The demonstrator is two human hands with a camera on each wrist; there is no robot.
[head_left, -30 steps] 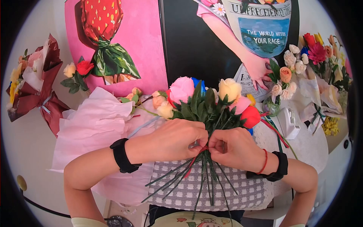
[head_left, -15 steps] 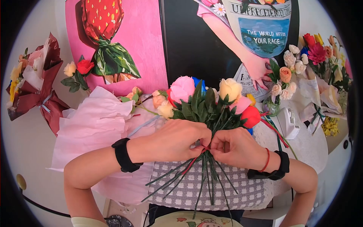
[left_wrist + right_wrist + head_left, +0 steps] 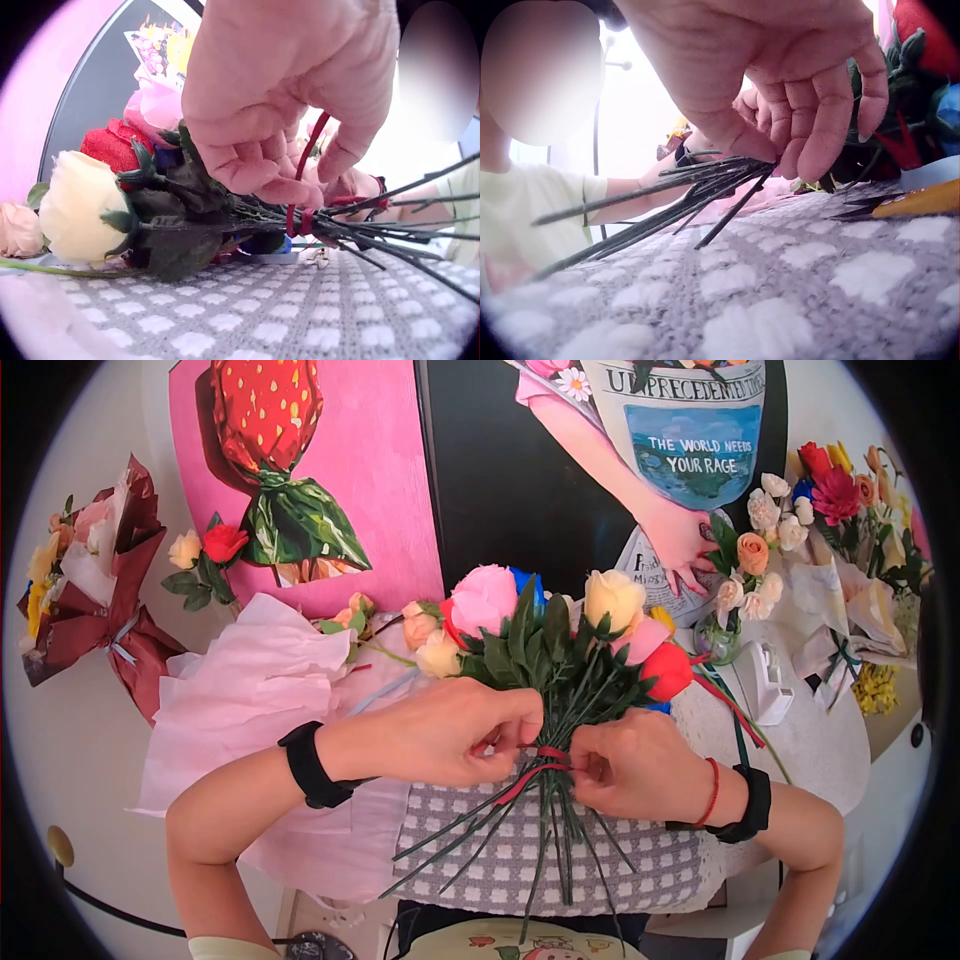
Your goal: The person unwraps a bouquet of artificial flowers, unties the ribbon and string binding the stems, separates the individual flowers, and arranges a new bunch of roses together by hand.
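Ribbon (image 3: 518,786) wraps the stems (image 3: 554,796) of the bouquet (image 3: 525,638) above the checked cloth (image 3: 660,865), pinched by the left hand (image 3: 445,732) and apparently by the right hand (image 3: 645,765) too. Binding seems in hand; the next move likely calls for an even, snug pull.

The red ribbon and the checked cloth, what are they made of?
The red ribbon looks like smooth fabric, thin and bending easily around the stems. The checked cloth looks like soft, matte yarn, because chunky, fuzzy strands show; cotton or acrylic, I can't tell.
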